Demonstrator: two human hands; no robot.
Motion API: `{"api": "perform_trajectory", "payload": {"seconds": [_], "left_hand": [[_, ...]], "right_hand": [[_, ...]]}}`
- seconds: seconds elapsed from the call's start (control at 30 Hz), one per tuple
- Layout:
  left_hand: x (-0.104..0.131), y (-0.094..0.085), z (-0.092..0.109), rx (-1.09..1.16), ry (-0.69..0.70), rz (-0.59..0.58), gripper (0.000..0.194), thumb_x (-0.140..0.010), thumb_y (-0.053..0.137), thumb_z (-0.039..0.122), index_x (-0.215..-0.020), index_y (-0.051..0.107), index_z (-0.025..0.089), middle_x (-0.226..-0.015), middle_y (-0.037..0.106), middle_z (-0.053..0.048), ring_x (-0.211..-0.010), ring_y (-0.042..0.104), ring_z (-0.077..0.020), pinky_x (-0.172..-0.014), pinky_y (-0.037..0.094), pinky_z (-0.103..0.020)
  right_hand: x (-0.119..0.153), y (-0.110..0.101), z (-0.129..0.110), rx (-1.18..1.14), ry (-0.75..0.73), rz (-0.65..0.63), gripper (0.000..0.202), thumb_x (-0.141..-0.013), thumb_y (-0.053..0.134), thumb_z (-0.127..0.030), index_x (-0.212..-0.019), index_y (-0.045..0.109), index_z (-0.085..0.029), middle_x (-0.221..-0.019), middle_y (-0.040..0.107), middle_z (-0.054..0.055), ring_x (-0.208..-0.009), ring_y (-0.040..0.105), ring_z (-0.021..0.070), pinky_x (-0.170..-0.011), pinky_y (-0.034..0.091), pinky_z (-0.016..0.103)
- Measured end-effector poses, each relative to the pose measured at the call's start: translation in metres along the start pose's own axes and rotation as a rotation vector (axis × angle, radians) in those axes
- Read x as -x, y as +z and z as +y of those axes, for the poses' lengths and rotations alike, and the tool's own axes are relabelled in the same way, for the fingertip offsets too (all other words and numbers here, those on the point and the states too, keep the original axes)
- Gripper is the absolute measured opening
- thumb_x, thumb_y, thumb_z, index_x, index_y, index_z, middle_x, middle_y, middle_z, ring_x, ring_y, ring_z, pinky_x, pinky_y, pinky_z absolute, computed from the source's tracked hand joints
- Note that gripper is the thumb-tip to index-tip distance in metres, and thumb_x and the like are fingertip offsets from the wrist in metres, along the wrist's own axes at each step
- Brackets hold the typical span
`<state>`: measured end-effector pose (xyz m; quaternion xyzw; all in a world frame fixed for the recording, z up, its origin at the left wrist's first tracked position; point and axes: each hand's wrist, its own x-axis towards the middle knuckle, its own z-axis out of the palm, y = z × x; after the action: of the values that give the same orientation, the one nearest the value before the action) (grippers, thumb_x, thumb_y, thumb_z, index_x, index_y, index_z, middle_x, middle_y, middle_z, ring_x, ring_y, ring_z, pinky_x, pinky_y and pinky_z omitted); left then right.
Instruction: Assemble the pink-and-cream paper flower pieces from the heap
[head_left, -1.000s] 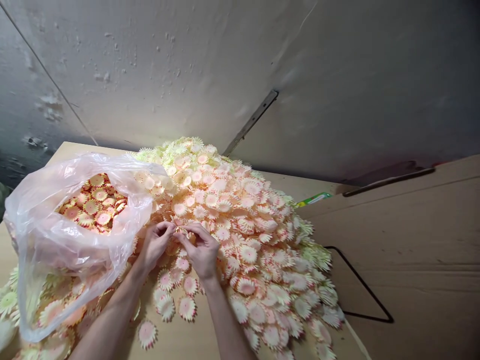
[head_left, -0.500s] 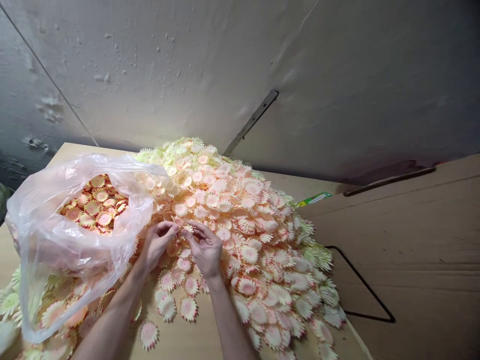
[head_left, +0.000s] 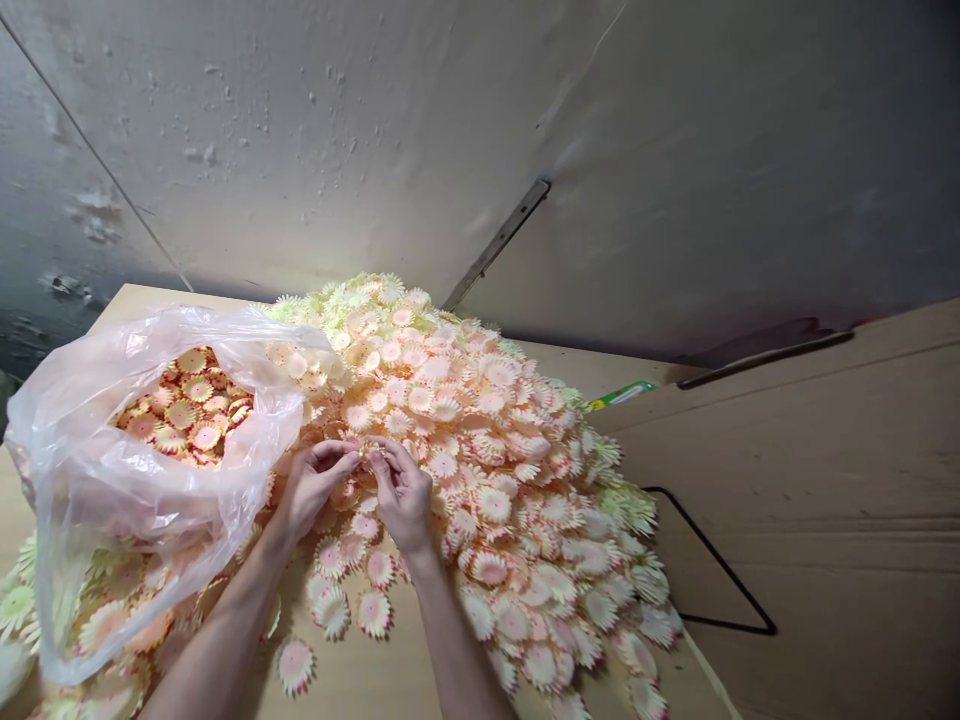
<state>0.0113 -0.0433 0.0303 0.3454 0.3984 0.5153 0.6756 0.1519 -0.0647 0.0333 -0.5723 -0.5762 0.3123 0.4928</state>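
Note:
My left hand [head_left: 313,485] and my right hand [head_left: 405,500] meet fingertip to fingertip at the left edge of a large pile of artificial flower heads [head_left: 442,400]. Pinched between both hands is a small pale flower head [head_left: 367,451], mostly covered by my fingers. Cream petals with red tips and pinkish centres make up most of the pile, with yellow-green ones at its far end. Left of my hands, an open translucent plastic bag [head_left: 97,480] holds many smaller, redder flower heads [head_left: 196,390].
Loose flower heads [head_left: 295,665] lie on the wooden tabletop [head_left: 360,685] near my forearms. To the right stand a cardboard sheet [head_left: 825,500] and a bent black metal rod [head_left: 720,555]. A green packet [head_left: 621,396] lies behind the pile, before a grey wall [head_left: 360,130].
My right hand has moved slightly left, bringing its fingertips against those of my left hand around the flower head. The whole view has shifted a little.

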Motion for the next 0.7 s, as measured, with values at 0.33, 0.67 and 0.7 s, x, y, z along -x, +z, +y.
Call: {"api": "perform_trajectory", "payload": {"seconds": [0.33, 0.67, 0.7], "left_hand": [[0.0, 0.001, -0.001, -0.01, 0.014, 0.009, 0.035, -0.068, 0.085, 0.044, -0.085, 0.077, 0.014, -0.082, 0.074, -0.006, -0.072, 0.062, -0.015, -0.074, 0.049, -0.027], [0.0, -0.002, -0.005, 0.065, 0.031, -0.005, 0.032, -0.068, 0.085, 0.044, -0.078, 0.077, 0.015, -0.078, 0.073, -0.005, -0.073, 0.062, -0.0142, -0.075, 0.049, -0.026], [0.0, -0.002, -0.005, 0.086, 0.024, -0.011, 0.032, -0.068, 0.085, 0.043, -0.079, 0.077, 0.015, -0.078, 0.072, -0.004, -0.072, 0.062, -0.0136, -0.074, 0.049, -0.026]], "right_hand": [[-0.001, 0.005, 0.008, -0.029, -0.067, 0.024, 0.019, -0.096, 0.057, -0.038, -0.098, 0.048, -0.022, -0.077, 0.063, 0.001, -0.069, 0.066, 0.0138, -0.061, 0.054, 0.023], [-0.005, 0.001, 0.005, 0.056, -0.286, 0.092, 0.007, -0.089, 0.068, -0.024, -0.096, 0.069, -0.02, -0.095, 0.071, 0.007, -0.091, 0.068, 0.0187, -0.081, 0.058, 0.033], [-0.005, 0.0, 0.004, 0.052, -0.301, 0.081, 0.008, -0.089, 0.068, -0.022, -0.096, 0.07, -0.021, -0.094, 0.072, 0.007, -0.09, 0.068, 0.0187, -0.081, 0.058, 0.033]]}}
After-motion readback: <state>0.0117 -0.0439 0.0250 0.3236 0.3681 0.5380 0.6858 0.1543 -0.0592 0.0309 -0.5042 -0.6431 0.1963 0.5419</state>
